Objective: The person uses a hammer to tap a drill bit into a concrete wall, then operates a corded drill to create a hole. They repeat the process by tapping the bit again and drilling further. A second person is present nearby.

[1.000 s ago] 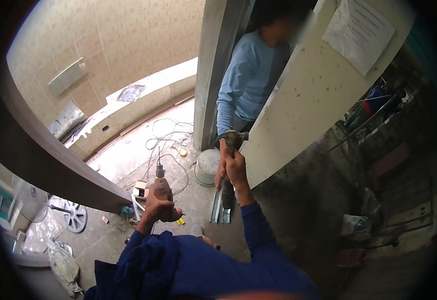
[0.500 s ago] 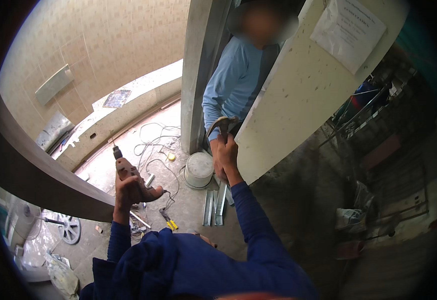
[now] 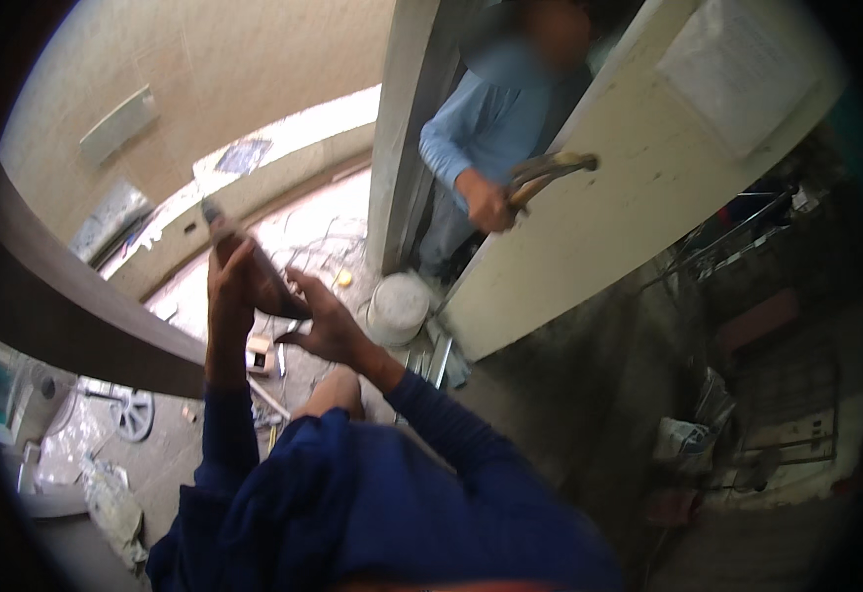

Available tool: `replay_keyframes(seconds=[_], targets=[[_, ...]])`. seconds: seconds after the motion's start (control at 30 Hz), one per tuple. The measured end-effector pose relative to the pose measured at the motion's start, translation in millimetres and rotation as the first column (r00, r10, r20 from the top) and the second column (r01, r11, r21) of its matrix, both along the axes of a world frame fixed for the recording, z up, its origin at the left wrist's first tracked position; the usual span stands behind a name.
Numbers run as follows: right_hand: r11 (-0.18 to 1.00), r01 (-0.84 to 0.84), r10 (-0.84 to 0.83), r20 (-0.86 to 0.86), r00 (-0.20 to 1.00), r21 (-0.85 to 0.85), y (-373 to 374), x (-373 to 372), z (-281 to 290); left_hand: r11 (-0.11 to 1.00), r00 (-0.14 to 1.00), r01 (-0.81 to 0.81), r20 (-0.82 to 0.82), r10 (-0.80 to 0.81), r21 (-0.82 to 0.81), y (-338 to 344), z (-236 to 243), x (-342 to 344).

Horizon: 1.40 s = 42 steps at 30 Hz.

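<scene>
white bucket [image 3: 398,306], cream door [image 3: 629,197], spoked wheel [image 3: 135,414]

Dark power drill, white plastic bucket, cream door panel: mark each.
dark power drill [image 3: 259,276], head view, on its body.
white plastic bucket [image 3: 397,306], head view, on its top.
cream door panel [image 3: 629,207], head view, bare face.

Dim, blurred, fisheye-warped, dark rim.

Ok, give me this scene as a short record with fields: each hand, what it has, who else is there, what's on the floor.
left hand: raised, gripping a drill
right hand: open, fingers spread, at the drill's body
co-worker: stands in the doorway, hand on the door handle
door: pale, open
floor: white bucket, cables, small box
</scene>
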State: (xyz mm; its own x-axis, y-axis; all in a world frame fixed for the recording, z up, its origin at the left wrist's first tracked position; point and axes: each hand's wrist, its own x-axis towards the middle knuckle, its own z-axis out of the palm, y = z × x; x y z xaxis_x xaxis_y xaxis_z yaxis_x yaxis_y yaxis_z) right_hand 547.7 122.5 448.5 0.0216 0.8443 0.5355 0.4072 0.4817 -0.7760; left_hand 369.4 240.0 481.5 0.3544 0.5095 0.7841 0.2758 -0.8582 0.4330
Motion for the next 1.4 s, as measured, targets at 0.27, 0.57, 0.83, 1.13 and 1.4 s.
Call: replay_keyframes(seconds=[0.27,0.57,0.83,1.13,1.4], targets=[[0.984,0.124,-0.039,-0.524,0.851,0.127,64,20,48,0.486,0.835,0.505,0.546,-0.068,-0.713,14,67,61],[0.962,-0.230,0.240,-0.862,0.446,0.149,137,117,111,0.680,0.837,0.503,0.497,-0.228,-0.533,149,75,97],[0.942,-0.219,0.334,-0.737,0.587,0.253,171,181,146,0.677,0.905,0.420,0.339,-0.258,-0.605,214,46,122],[0.961,-0.149,0.270,-0.671,0.691,0.233,173,193,152,0.651,0.940,0.340,0.248,-0.232,-0.679,232,12,118],[0.975,-0.131,0.218,-0.655,0.723,0.179,175,191,147,0.586,0.954,0.297,0.256,-0.154,-0.754,228,-24,102]])
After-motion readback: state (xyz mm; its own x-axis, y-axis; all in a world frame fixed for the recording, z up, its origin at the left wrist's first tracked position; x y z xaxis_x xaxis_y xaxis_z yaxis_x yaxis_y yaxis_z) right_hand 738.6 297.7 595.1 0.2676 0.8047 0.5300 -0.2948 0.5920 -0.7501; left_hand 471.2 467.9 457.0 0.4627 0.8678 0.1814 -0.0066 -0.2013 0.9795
